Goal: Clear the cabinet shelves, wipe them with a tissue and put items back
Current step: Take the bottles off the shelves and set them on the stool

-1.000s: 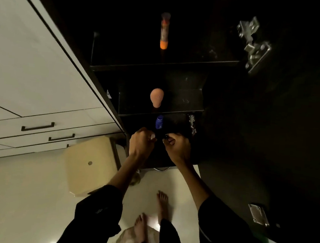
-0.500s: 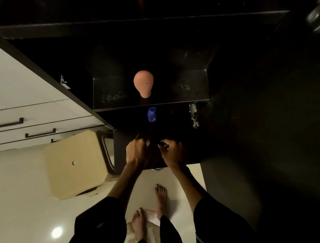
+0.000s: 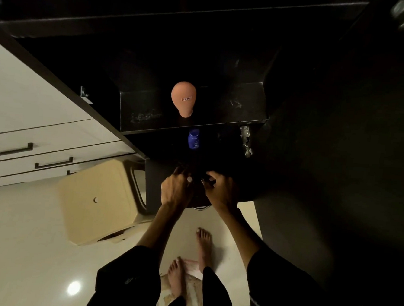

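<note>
Left grip (image 3: 177, 189) curled, right grip (image 3: 219, 190) pinching something dark, unidentifiable. Both low in cabinet (image 3: 204, 44), below blue bottle (image 3: 193, 139).

Dim, wide-angle-warped view: the cabinet (image 3: 203, 63) interior is near-black, and a lamp glare spot (image 3: 73, 288) shines on the floor (image 3: 20, 235).

Both arms reach forward and down, forearms bare below dark sleeves pushed up near the elbows. The left hand (image 3: 177, 188) shows its back to the camera, fingers curled forward with the fingertips lost in shadow. The right hand (image 3: 219, 190) sits just beside it, fingers bent inward, thumb and forefinger pinched together; what the grip closes on is too dark to tell. The hands are close but not touching
</note>
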